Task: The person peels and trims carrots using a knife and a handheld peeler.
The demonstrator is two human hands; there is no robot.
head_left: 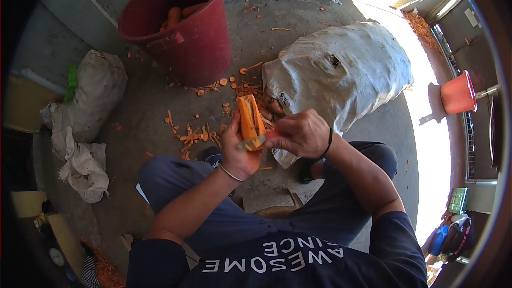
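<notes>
Between my hands is a thick orange carrot (pixel 248 114), its skin mostly cut off and a dark groove running down its side. My left hand (pixel 238 152) is closed around its lower part from the left. In my right hand (pixel 306 133) is a knife with a red handle (pixel 273 136); its blade (pixel 252 143) lies across the carrot's lower end, touching it. My right fingers are wrapped round the handle and hide most of it. Just behind, unpeeled carrots (pixel 273 108) show at the mouth of a white sack (pixel 341 69).
A tall red bin (pixel 200 48) with carrots (pixel 175 17) inside stands at the back left. Peelings and cut ends (pixel 197 136) litter the concrete floor. Another sack (pixel 98 93) slumps at the left. A smaller red bucket (pixel 458 94) is by the sunlit strip on the right.
</notes>
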